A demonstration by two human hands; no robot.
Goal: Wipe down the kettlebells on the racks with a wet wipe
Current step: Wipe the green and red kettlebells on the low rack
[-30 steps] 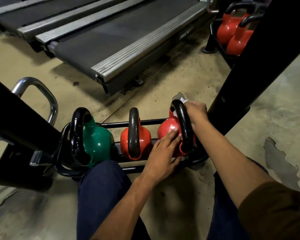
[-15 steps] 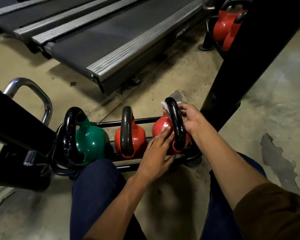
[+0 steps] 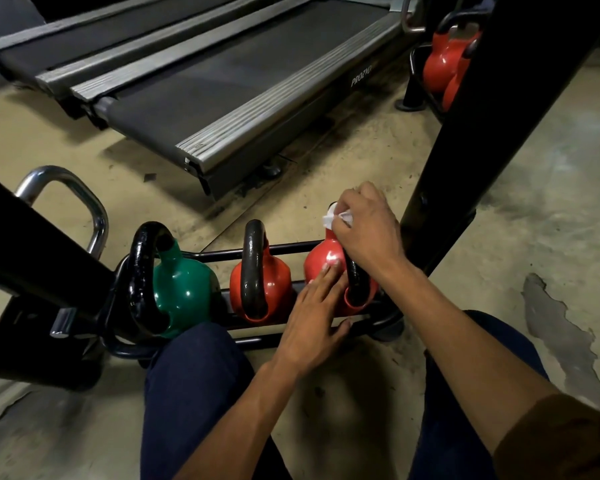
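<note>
dark-blue trouser knees [image 3: 194, 393] at the bottom, in front of a low black rack [image 3: 219, 253]. l hand [image 3: 312, 317] lies flat, fingers straight, holding nothing, tips pressing the body of the rightmost red kettlebell [image 3: 321, 259]. r hand [image 3: 368, 233] sits just past it at the top of that bell's black handle [image 3: 355, 285], fingers curled, pinching a white wet wipe [image 3: 329, 218] against the handle top. left along the same rack, side by side: a 2nd red kettlebell [image 3: 274, 289] in the middle, a green kettlebell [image 3: 184, 292] at the end, both w/ black handles. chrome loop [image 3: 84, 199] beyond the green one. black upright post [image 3: 465, 150] on the right. further back a treadmill [image 3: 222, 81] deck on the concrete floor [image 3: 551, 202], and more red kettlebells [image 3: 442, 64] on another rack, top right.
</note>
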